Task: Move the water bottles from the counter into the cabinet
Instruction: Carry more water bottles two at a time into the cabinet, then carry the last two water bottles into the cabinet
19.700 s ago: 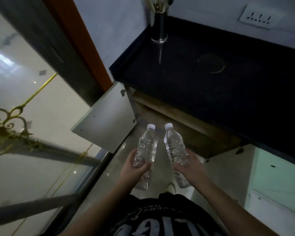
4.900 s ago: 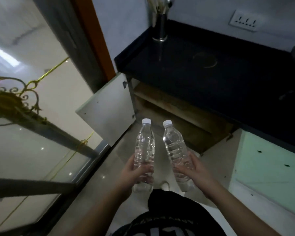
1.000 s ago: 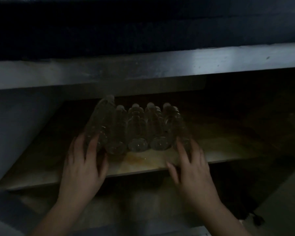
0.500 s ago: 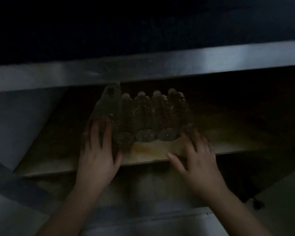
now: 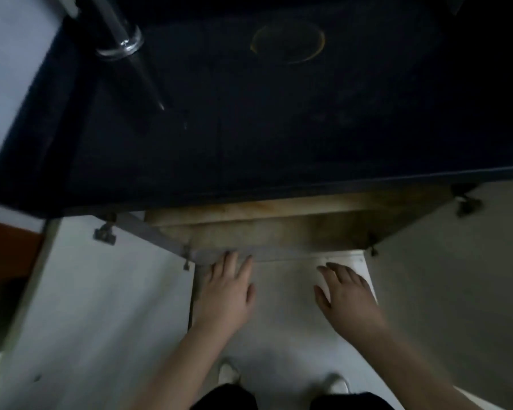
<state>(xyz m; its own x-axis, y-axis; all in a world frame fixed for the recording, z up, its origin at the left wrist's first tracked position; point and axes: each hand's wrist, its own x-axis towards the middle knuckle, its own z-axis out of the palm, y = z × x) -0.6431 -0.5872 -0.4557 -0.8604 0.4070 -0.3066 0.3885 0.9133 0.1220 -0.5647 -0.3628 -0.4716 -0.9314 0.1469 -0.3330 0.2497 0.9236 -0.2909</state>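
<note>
I look straight down over the dark counter [image 5: 249, 128] and the open cabinet [image 5: 279, 229] beneath it. No water bottle shows; the counter's edge hides the shelf's back part. Only the wooden shelf's front strip [image 5: 264, 207] is visible. My left hand [image 5: 224, 291] hangs empty with fingers spread, its fingertips near the cabinet's bottom front edge. My right hand [image 5: 347, 297] is also empty and spread, a little in front of that edge. Both hands are outside the cabinet.
The left cabinet door [image 5: 101, 306] stands swung open beside my left arm, and the right door [image 5: 456, 276] is open beside my right arm. A metal cylinder [image 5: 119, 39] stands at the counter's back left. My feet [image 5: 228, 374] show on the pale floor.
Both hands have let go of the row of bottles on the shelf and pulled back out of the cabinet. My view rose from inside the cabinet to above the counter.
</note>
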